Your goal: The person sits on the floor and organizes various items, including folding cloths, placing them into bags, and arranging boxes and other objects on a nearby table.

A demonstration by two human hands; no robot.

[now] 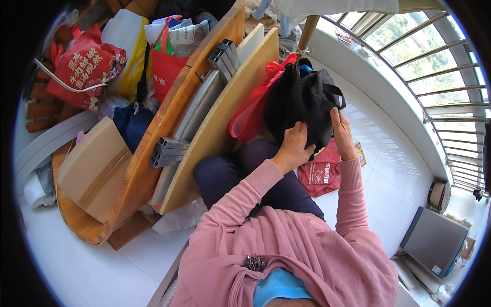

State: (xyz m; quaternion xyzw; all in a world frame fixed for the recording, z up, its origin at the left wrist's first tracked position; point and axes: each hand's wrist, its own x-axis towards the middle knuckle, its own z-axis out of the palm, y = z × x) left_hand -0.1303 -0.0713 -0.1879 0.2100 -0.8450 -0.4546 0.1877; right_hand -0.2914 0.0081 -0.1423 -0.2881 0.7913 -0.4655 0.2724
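A black fabric bag (pixel 312 96) stands before my knees, with a loop handle on its right and something blue showing at its top. My left hand (pixel 294 147) grips the near side of this bag with curled fingers. Against its right side lies my right hand (pixel 342 132), fingertips just below the loop handle; part of its grip is hidden. A red bag (pixel 253 105) with a pale inside leans between the black bag and a wooden board (pixel 220 111). Beneath my hands, a flat red printed bag (pixel 320 174) lies on the white tiled floor.
Left of the board are grey metal tubes (pixel 170 149) and a curved wooden furniture edge (pixel 153 126). Beyond sit a cardboard box (pixel 96 169) and a red printed bag (pixel 84 69). A barred window (pixel 433 76) runs along the right, above a grey box-shaped object (pixel 433 240).
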